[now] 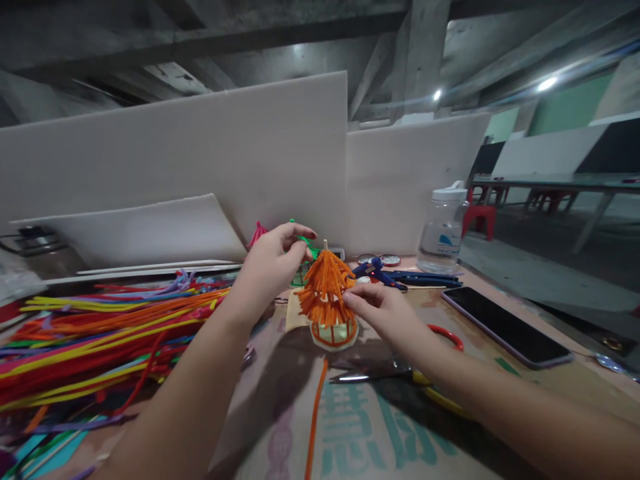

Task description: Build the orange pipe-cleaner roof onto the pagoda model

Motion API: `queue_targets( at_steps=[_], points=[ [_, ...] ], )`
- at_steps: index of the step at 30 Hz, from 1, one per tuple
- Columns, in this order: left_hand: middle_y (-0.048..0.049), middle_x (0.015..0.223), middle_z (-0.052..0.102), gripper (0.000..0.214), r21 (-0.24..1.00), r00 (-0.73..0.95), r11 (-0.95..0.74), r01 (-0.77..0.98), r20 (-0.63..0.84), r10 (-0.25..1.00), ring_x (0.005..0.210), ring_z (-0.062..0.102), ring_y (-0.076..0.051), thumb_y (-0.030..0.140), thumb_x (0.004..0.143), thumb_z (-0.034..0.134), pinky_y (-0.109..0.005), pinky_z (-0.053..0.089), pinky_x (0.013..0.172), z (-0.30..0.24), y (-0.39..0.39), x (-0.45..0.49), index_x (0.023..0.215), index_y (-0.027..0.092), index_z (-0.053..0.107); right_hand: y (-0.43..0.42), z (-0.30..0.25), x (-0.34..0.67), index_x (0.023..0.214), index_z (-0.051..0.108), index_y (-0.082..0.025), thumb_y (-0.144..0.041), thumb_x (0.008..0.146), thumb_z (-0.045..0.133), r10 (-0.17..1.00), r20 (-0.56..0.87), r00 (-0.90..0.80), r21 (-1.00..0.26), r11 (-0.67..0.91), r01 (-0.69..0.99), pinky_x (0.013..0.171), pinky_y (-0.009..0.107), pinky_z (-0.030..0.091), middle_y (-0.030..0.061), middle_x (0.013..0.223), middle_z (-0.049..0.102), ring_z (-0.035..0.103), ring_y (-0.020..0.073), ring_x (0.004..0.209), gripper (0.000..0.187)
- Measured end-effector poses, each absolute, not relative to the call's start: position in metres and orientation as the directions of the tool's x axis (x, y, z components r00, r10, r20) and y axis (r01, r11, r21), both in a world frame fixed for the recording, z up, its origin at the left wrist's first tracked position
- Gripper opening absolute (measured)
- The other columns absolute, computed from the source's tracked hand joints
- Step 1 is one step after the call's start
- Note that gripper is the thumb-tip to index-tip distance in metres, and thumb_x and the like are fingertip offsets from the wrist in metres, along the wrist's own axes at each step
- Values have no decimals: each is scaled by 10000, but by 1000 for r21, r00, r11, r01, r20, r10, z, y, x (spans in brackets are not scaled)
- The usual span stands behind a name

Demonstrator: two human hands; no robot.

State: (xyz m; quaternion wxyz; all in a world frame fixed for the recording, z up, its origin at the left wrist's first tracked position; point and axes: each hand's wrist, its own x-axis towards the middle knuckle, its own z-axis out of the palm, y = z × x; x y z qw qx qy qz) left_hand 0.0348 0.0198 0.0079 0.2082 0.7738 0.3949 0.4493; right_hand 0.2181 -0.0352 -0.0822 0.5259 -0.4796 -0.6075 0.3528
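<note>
A small pavilion model [327,300] with an orange pipe-cleaner roof and a pale round base stands on the table in the middle. My left hand [273,263] is at its upper left, fingers curled and pinched near the roof's tip, with a green pipe cleaner [306,241] just behind the fingertips. Whether the fingers grip anything is unclear. My right hand [383,310] pinches the roof's right edge with thumb and forefinger. A loose orange pipe cleaner [315,417] lies on the table below the model.
A pile of coloured pipe cleaners [100,333] covers the left of the table. Scissors [395,373] with red and yellow handles lie under my right wrist. A black phone [505,327], a clear bottle [443,230], a blue glue gun [380,272] and white boards [200,160] are beyond.
</note>
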Motion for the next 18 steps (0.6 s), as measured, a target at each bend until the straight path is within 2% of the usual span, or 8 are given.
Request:
queue_targets(
  at_steps=[2, 5, 8, 11, 15, 18],
  points=[
    [-57, 912, 707, 281, 650, 296, -612, 452, 538, 789, 792, 674, -186, 250, 875, 487, -305, 531, 693, 5, 23, 35, 1092, 178, 651, -35, -79, 218, 837, 724, -169, -469, 767, 635, 956, 293, 2, -936, 286, 204, 694, 318, 482, 67, 825, 733, 650, 222, 789, 321],
    [-103, 1194, 673, 456, 618, 376, -635, 463, 512, 772, 1049, 657, -224, 213, 826, 538, -353, 529, 892, 4, 24, 37, 1278, 173, 574, -34, -76, 218, 795, 715, -173, -436, 768, 637, 962, 270, -36, -942, 271, 199, 706, 319, 489, 66, 819, 738, 662, 220, 784, 275],
    [-124, 1349, 608, 561, 607, 448, -609, 510, 417, 791, 1224, 583, -256, 217, 797, 574, -397, 455, 1051, 5, 18, 42, 1353, 156, 529, -33, -75, 218, 780, 713, -169, -422, 790, 616, 963, 265, -53, -933, 270, 238, 689, 324, 474, 66, 784, 725, 647, 212, 737, 271],
    [-113, 1391, 589, 533, 569, 494, -604, 558, 357, 793, 1257, 565, -276, 257, 799, 592, -409, 438, 1079, 6, 12, 46, 1323, 166, 565, -33, -76, 218, 802, 721, -162, -427, 800, 611, 961, 272, -54, -913, 275, 300, 665, 325, 448, 63, 758, 709, 617, 202, 692, 287],
    [-102, 1324, 638, 447, 520, 538, -642, 563, 358, 763, 1203, 606, -280, 273, 789, 606, -392, 461, 1055, 5, 10, 47, 1223, 170, 628, -34, -76, 218, 771, 701, -168, -409, 801, 591, 959, 273, -71, -896, 281, 343, 618, 307, 405, 40, 702, 663, 566, 181, 647, 267],
    [-94, 1308, 645, 449, 500, 553, -656, 566, 361, 751, 1196, 611, -278, 280, 787, 609, -393, 456, 1058, 5, 11, 46, 1225, 182, 623, -35, -76, 217, 726, 666, -172, -416, 800, 572, 958, 275, -86, -895, 287, 341, 597, 300, 382, 24, 664, 621, 525, 164, 608, 272]
  ],
)
